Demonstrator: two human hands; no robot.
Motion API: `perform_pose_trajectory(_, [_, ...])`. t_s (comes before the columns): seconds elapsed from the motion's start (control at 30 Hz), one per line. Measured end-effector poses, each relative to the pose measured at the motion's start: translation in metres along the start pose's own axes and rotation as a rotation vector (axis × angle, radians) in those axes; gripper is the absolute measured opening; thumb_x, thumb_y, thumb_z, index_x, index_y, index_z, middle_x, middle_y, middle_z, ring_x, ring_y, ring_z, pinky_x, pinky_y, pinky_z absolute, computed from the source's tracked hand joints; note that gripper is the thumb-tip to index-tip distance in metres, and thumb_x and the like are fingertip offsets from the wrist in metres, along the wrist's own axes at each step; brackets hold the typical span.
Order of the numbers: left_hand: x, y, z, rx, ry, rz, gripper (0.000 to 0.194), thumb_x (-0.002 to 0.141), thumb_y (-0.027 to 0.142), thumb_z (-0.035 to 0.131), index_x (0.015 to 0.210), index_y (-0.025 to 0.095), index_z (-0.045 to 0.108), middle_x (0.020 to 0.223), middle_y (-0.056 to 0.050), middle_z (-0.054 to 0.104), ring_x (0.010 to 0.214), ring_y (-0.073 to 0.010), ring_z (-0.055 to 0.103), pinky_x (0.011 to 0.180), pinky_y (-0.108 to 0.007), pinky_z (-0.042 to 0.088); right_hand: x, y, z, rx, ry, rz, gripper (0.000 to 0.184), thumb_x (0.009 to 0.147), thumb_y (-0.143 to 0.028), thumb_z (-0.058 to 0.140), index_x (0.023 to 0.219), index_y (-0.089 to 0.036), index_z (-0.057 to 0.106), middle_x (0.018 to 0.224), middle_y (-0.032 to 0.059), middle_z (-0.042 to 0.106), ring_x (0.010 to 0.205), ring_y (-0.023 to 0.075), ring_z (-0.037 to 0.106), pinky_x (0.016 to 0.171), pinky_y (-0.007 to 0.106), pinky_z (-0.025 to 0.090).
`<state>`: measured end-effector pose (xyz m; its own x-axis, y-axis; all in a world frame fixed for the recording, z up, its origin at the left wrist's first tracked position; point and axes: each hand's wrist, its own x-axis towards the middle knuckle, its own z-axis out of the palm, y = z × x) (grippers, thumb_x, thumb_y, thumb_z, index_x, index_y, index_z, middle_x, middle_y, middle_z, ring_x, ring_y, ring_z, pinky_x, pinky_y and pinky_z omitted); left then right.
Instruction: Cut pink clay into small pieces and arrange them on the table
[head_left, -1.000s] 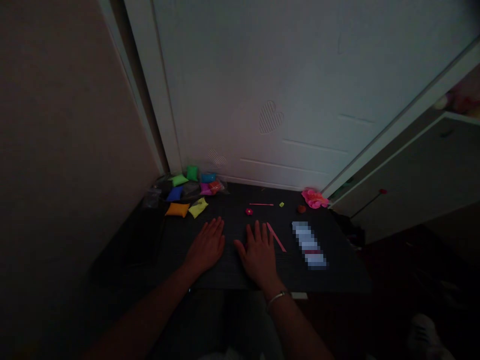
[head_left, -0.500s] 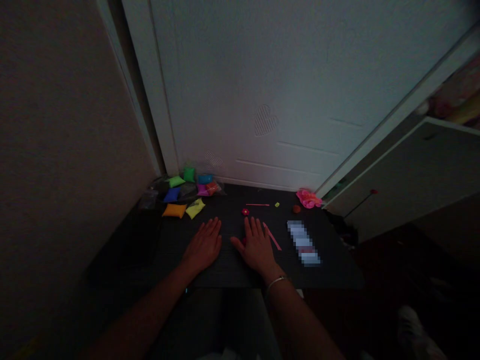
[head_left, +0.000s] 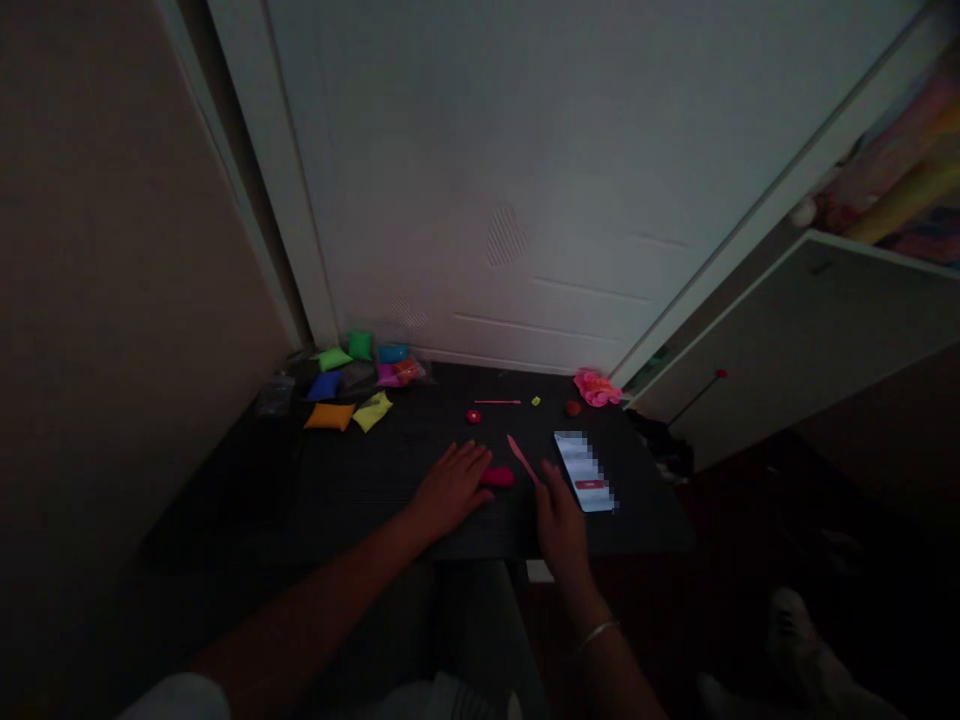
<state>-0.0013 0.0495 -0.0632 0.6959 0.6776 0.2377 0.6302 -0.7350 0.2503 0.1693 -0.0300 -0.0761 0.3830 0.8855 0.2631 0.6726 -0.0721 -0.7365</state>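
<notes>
My left hand (head_left: 452, 488) rests low on the dark table, its thumb and fingers on either side of the left end of a deep-pink clay roll (head_left: 498, 477). Part of the roll is hidden by that hand. Just right of it, my right hand (head_left: 562, 520) is closed on the near end of a pink plastic clay knife (head_left: 520, 456), whose blade points away and to the left. A small red clay flower (head_left: 473, 416) with a pale centre lies beyond the roll.
Colored clay packets (head_left: 330, 416) lie at the back left. A thin pink stick (head_left: 497, 402), a small yellow piece (head_left: 535, 401), a reddish-brown lump (head_left: 573, 408) and a crumpled pink thing (head_left: 598, 388) lie along the back. A lit phone (head_left: 581, 470) is right of my right hand.
My left hand has moved right onto the clay roll. My right hand has lifted off the roll, moved right and taken hold of the pink knife. The view has shifted slightly.
</notes>
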Motion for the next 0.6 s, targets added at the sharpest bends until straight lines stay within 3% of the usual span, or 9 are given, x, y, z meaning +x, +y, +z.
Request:
perform_pose_trajectory(0.1, [0.009,-0.002,0.004,-0.019,-0.029,-0.009,0.029,0.083,0.028,0.047,0.111,0.020,0.052,0.115,-0.005,0.058,0.114,-0.0187,0.046,0.100,-0.039,0.030,0.005,-0.011,0.007,-0.129,-0.113,-0.190,0.042,0.085,-0.029,0.036,0.123,-0.014,0.046,0.128,0.0104,0.047,0.123,0.0214,0.037,0.099,0.042,0.033])
perform_pose_trajectory(0.2, [0.008,-0.012,-0.002,-0.025,0.020,-0.016,0.023,0.084,0.023,0.044,0.105,0.021,0.053,0.109,-0.003,0.060,0.109,-0.0159,0.050,0.101,-0.036,0.030,0.018,-0.027,0.014,-0.216,-0.201,-0.312,0.038,0.083,-0.026,0.042,0.119,-0.016,0.051,0.123,0.0092,0.052,0.118,0.0208,0.043,0.097,0.039,0.035])
perform_pose_trajectory(0.27, [0.001,-0.020,-0.009,-0.017,0.044,-0.034,0.020,0.083,0.021,0.044,0.101,0.021,0.054,0.107,-0.003,0.059,0.106,-0.0159,0.051,0.101,-0.035,0.029,0.026,-0.036,0.019,-0.244,-0.269,-0.345,0.030,0.083,-0.024,0.044,0.109,-0.019,0.058,0.112,0.0057,0.060,0.111,0.0191,0.049,0.096,0.036,0.036])
perform_pose_trajectory(0.37, [-0.013,-0.030,-0.022,-0.030,-0.019,-0.023,0.021,0.081,0.021,0.047,0.101,0.021,0.054,0.106,-0.003,0.060,0.104,-0.0170,0.052,0.099,-0.035,0.031,0.029,-0.042,0.027,-0.207,-0.326,-0.334,0.024,0.082,-0.023,0.046,0.100,-0.022,0.062,0.103,0.0037,0.064,0.104,0.0182,0.054,0.091,0.034,0.039])
perform_pose_trajectory(0.47, [-0.014,-0.027,-0.033,-0.027,-0.039,-0.055,0.030,0.082,0.026,0.043,0.110,0.020,0.051,0.115,-0.005,0.057,0.112,-0.0192,0.047,0.099,-0.037,0.031,0.023,-0.039,0.032,-0.043,-0.292,-0.258,0.028,0.079,-0.025,0.049,0.104,-0.019,0.059,0.106,0.0065,0.062,0.104,0.0191,0.054,0.089,0.034,0.040])
perform_pose_trajectory(0.6, [0.017,-0.003,-0.028,0.070,0.075,-0.134,0.043,0.087,0.030,0.027,0.125,0.013,0.041,0.129,-0.009,0.047,0.122,-0.0207,0.037,0.102,-0.040,0.025,0.014,-0.028,0.032,0.205,-0.066,-0.079,0.037,0.080,-0.025,0.042,0.115,-0.016,0.051,0.118,0.0089,0.056,0.108,0.0185,0.051,0.092,0.035,0.039])
